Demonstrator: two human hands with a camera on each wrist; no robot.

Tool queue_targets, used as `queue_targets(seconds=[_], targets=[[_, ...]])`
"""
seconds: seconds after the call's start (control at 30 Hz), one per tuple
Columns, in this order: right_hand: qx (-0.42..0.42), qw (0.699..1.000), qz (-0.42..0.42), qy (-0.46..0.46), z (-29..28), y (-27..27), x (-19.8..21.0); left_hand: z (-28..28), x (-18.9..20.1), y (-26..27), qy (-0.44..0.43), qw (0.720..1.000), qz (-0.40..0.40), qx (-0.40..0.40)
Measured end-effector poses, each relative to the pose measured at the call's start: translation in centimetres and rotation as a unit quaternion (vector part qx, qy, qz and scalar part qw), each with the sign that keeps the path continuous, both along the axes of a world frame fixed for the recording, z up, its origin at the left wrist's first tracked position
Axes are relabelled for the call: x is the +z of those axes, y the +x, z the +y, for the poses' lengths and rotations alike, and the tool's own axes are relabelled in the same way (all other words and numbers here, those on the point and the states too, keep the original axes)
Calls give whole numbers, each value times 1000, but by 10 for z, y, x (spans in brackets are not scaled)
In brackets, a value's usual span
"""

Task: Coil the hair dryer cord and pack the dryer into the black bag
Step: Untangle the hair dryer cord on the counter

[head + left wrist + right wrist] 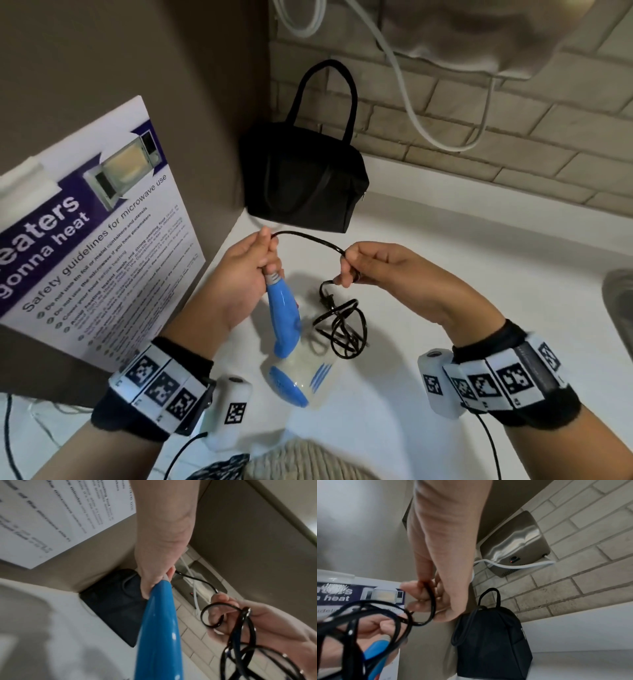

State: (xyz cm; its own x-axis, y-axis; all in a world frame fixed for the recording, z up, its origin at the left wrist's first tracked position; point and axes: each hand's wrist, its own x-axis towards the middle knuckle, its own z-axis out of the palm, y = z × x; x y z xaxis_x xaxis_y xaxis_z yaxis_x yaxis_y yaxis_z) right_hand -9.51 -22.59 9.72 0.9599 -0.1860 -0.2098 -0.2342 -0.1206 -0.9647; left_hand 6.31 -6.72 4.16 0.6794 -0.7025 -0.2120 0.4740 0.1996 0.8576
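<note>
Step in hand: coiling the cord; packing not yet begun. The left hand (245,274) grips the hair dryer (291,346) by the top of its blue handle, where the cord (310,240) leaves it; the dryer's body hangs low over the middle of the tabletop (445,274). The right hand (373,263) is closed on the cord a short span along, with the remainder dangling beneath it in a loose tangle (not yet orderly loops). The black bag (305,181) stands in the far left corner of the tabletop, handles up; its opening appears zipped. Judgement: the next move calls for feeding slack into even loops gathered at the left hand, then opening the bag.
</note>
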Motion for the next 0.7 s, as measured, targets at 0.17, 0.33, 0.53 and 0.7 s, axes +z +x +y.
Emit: queue_targets(seconds=[0.17, 0.33, 0.53, 0.7], targets=[[-31, 999, 21, 16, -3, 11, -18, 9, -29, 2, 35, 998, 59, 8], [-73, 996, 51, 22, -10, 10, -39, 25, -50, 10, 91, 994, 48, 23], [-171, 976, 99, 94, -19, 13, -58, 44, -68, 18, 106, 992, 64, 25], [-220, 964, 117, 88, -32, 12, -79, 58, -78, 20, 113, 989, 94, 35]])
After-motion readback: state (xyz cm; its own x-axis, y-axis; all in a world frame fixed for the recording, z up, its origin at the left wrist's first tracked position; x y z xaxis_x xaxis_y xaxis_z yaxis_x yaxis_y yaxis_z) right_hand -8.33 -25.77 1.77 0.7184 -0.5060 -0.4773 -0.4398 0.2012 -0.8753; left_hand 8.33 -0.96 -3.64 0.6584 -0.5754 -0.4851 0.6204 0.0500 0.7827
